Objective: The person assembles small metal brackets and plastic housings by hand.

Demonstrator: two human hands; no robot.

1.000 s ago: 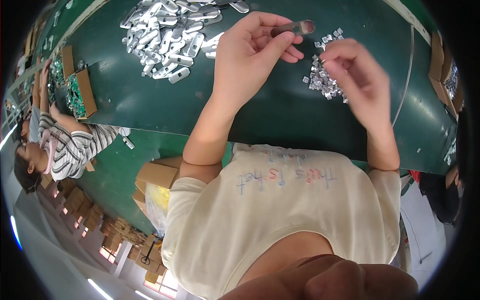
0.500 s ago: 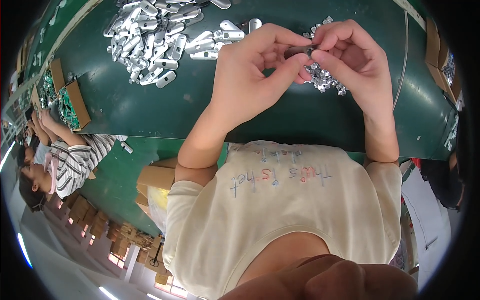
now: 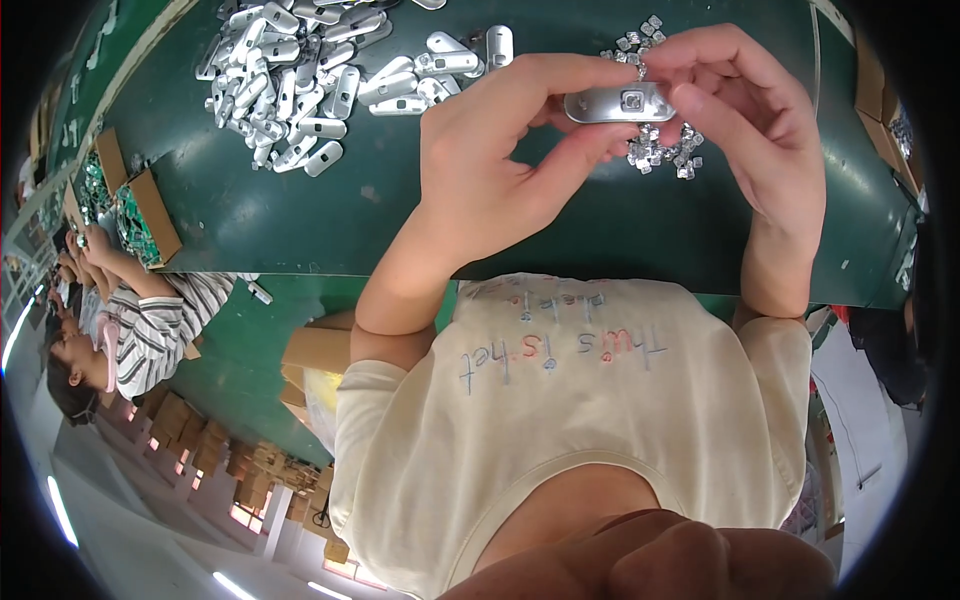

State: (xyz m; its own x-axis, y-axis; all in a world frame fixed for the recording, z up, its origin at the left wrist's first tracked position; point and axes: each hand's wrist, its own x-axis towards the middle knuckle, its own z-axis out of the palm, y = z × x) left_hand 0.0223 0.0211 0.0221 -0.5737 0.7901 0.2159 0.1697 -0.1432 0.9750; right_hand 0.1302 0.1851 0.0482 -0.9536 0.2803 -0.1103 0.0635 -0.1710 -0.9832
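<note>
Between my two hands is a silver oblong casing with rounded ends (image 3: 600, 106), its flat face turned up toward me. A small square piece sits in the opening near its right end. My left hand (image 3: 485, 160) pinches the casing along its long edges, thumb below and fingers above. My right hand (image 3: 770, 130) is closed at the right end, thumb tip against it; its other fingers are partly hidden. Just beyond and beneath the casing lies a heap of small clear, shiny square pieces (image 3: 652, 152), partly covered by my hands.
A large pile of similar silver casings (image 3: 290, 85) lies on the green table (image 3: 330, 220) at far left, with a smaller group (image 3: 400, 88) beside it. Cardboard boxes of green parts (image 3: 150, 215) stand at the left edge, near a person in a striped top (image 3: 150, 325). Another box (image 3: 885, 140) is at right.
The casing has turned from edge-on to face-up, showing the square piece in it. My right hand has shifted right and opened its grip slightly; the left stays close to its place.
</note>
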